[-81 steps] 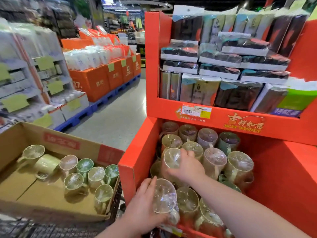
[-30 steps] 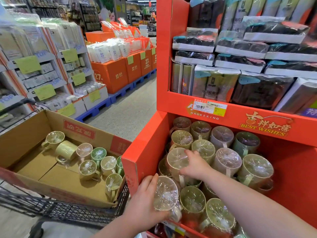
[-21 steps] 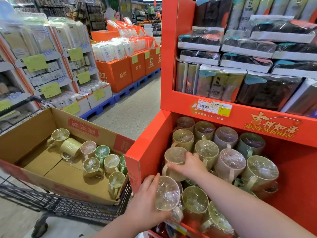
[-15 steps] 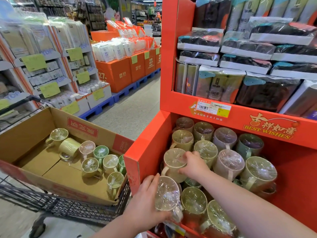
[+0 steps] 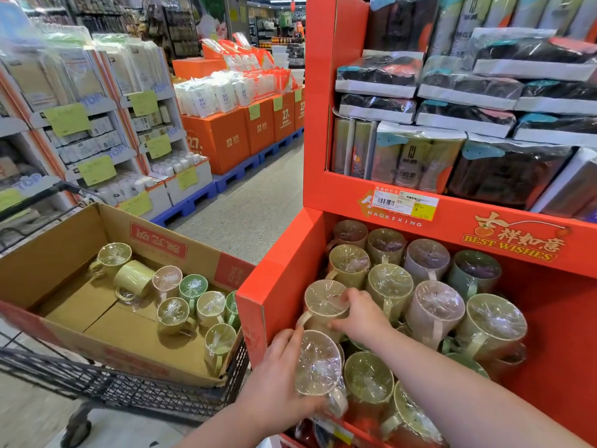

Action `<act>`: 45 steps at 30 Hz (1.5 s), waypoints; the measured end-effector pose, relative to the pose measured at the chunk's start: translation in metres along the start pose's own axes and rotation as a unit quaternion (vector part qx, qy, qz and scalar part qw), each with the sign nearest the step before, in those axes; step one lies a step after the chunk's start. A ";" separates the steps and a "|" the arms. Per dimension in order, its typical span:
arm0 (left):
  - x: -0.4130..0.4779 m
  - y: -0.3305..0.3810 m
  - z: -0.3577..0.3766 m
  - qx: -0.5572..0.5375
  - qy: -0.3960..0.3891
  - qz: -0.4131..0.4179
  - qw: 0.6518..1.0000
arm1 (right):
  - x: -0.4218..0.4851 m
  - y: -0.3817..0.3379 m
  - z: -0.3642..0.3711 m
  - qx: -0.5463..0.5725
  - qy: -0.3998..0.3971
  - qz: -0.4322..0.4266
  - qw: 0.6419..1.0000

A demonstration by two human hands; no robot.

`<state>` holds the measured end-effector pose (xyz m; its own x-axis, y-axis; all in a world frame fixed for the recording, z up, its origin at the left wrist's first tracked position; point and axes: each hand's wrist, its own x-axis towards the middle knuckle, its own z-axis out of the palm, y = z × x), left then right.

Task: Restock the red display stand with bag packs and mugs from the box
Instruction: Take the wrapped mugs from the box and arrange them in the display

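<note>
A wrapped mug (image 5: 318,367) is gripped by the left hand (image 5: 277,383) at the stand's (image 5: 274,286) front corner. A beige mug (image 5: 324,305), just behind, is pinched by the right hand (image 5: 363,316). More mugs are left in the box (image 5: 58,253), nearer the left hand.

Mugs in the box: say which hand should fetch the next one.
Left. The box sits on the person's left, nearest the left hand, though it holds a mug to set down first. The right hand reaches deeper into the stand.

price label (image 5: 405,203) print too small, bag packs (image 5: 546,66) cropped top and right
</note>
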<state>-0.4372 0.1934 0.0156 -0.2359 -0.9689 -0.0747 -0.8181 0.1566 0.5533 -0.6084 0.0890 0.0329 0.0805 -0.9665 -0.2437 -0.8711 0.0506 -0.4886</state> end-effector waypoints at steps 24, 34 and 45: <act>0.046 0.032 0.015 0.017 -0.001 0.096 0.995 | -0.060 0.072 -0.041 0.186 -0.065 0.098 0.975; 0.080 0.036 0.017 0.093 0.006 -0.017 0.995 | -0.049 0.075 -0.029 0.364 0.041 0.248 0.897; 0.088 0.028 0.017 0.084 0.031 -0.008 0.996 | -0.049 0.069 -0.033 0.340 0.091 0.268 0.897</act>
<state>-0.4898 0.1160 0.0100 -0.1932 -0.9807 -0.0291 -0.8992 0.1652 0.4052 -0.6883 0.1315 0.0383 -0.3954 -0.7791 -0.4864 -0.2591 0.6027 -0.7548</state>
